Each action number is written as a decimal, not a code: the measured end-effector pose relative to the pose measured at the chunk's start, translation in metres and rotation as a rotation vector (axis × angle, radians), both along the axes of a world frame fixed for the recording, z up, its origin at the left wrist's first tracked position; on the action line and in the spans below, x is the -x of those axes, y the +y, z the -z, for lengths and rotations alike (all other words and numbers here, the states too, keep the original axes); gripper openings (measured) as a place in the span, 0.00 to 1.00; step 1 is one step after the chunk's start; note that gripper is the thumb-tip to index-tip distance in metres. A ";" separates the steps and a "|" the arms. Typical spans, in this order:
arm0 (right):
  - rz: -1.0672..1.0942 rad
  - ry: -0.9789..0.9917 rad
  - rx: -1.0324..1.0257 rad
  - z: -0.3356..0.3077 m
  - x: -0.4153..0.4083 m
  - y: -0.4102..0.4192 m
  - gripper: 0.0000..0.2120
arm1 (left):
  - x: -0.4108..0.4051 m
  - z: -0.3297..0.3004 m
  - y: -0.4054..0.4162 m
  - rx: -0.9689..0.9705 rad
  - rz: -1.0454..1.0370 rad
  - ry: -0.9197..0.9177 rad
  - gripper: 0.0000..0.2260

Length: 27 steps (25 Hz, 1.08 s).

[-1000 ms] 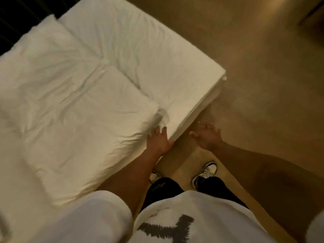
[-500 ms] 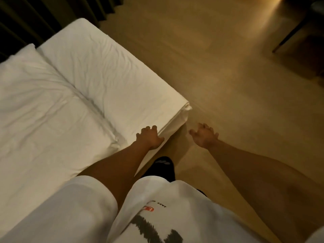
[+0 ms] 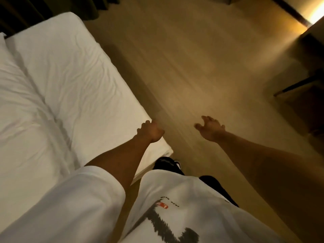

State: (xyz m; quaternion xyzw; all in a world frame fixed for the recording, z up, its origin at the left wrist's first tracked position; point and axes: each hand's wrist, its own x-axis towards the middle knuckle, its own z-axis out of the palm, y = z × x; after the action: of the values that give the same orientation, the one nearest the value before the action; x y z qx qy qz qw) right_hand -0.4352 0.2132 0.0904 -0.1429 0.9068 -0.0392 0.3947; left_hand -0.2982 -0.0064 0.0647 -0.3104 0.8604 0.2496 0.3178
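While left hand (image 3: 151, 132) grips sheet (image 3: 84, 88), edge under fingers (image 3: 142, 127) — right hand (image 3: 210, 129) apart

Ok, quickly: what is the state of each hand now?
Left hand: curled at the edge of the white wrinkled bed sheet; grip cannot be told.
Right hand: open, holding nothing.

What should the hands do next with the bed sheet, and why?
Probably bring the right hand across to the left hand, whose curled fingers seem to grip the white sheet at the bed's edge. The right hand hangs open over the floor, holding nothing, and the sheet lies wrinkled, so both hands could pull it smooth.
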 end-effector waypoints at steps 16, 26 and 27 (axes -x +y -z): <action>-0.684 -0.055 -0.025 0.003 0.420 -0.308 0.33 | 0.302 -0.018 -0.189 -0.083 -0.691 0.053 0.28; -0.923 -0.041 0.000 0.013 0.522 -0.629 0.33 | 0.389 -0.005 -0.456 -0.143 -0.864 -0.023 0.36; -0.932 -0.049 0.007 0.007 0.528 -0.664 0.33 | 0.396 -0.012 -0.487 -0.134 -0.892 0.003 0.36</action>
State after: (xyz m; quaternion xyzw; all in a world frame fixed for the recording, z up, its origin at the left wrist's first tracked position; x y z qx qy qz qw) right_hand -0.9634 -0.4505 0.0834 -0.5352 0.7363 0.1359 0.3910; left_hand -0.6943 -0.4929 0.0764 -0.6292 0.6250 0.4178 0.1972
